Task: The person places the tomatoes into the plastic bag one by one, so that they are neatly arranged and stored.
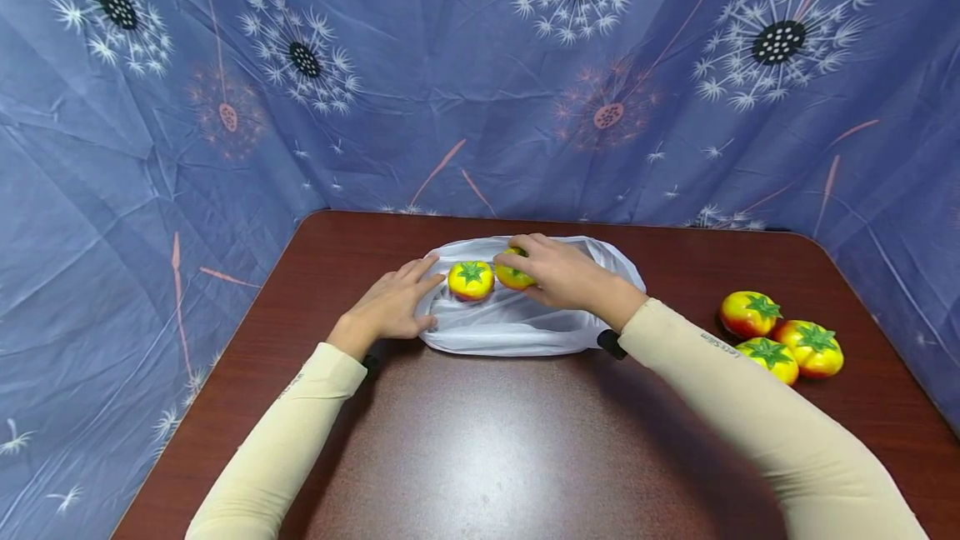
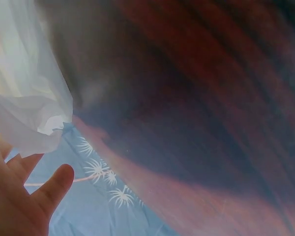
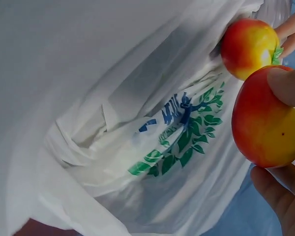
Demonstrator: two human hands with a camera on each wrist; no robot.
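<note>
A white plastic bag (image 1: 517,340) lies spread open on the table, with a blue and green tree print (image 3: 182,128) showing inside. My right hand (image 1: 562,273) grips a red-and-yellow tomato (image 3: 265,118) with a green leafy top, thumb on one side and fingers on the other, over the bag. Another such tomato (image 1: 471,281) sits in the bag's left part, just left of the held one. My left hand (image 1: 393,302) is at the bag's left rim, its fingers spread and fairly straight. In the left wrist view, the left fingers (image 2: 56,189) are beside the bag's edge, partly behind it.
Three more tomatoes (image 1: 750,313) stand grouped on the right of the brown table (image 1: 480,440), near my right sleeve, which partly covers one. A blue curtain (image 1: 420,107) with dandelion prints hangs behind the table and along its sides.
</note>
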